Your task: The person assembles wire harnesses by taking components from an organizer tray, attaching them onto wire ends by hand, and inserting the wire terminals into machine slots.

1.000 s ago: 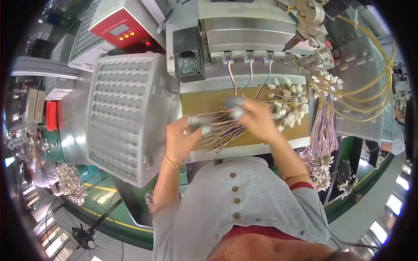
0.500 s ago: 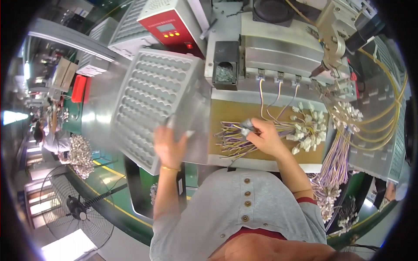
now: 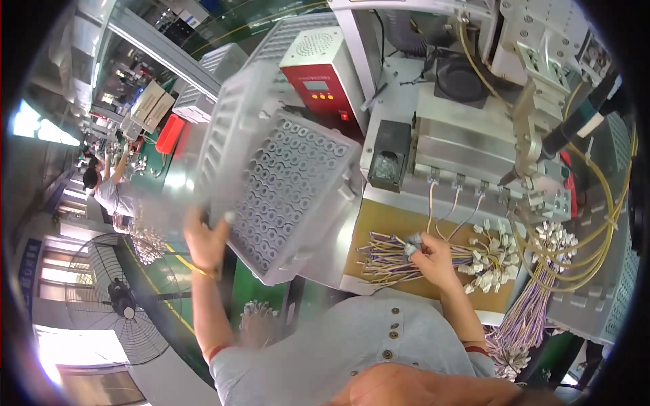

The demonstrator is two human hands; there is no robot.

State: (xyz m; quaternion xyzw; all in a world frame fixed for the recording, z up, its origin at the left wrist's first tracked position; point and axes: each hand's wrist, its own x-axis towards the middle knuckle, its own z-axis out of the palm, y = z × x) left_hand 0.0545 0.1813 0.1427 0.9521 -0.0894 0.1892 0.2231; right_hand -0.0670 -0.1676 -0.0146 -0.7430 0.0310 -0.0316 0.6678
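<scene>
My left hand [image 3: 206, 240], blurred, grips the near edge of a pale grey plastic tray [image 3: 230, 128]. This tray is tilted up and smeared by motion. Beneath and to its right lies a second grey tray [image 3: 288, 196], its pockets showing rows of round, ring-like shapes. My right hand [image 3: 437, 262] is closed over a bundle of purple, yellow and white wires [image 3: 389, 260] on a brown board [image 3: 362, 223]. Grey material shows at its fingertips; I cannot tell whether it is a covering or a held piece. White connectors [image 3: 491, 260] end the wires at right.
A red and white control box [image 3: 318, 84] stands behind the trays. Beyond the board is a metal machine [image 3: 460, 145] with three wires at its front and a black bin [image 3: 389, 159] beside it. More wires [image 3: 525, 314] hang at right. A fan [image 3: 122, 298] stands left; a person [image 3: 112, 186] works farther off.
My left hand has moved left, lifting the upper tray and uncovering the one with round shapes. My right hand stays at the wires. The whole view has shifted.
</scene>
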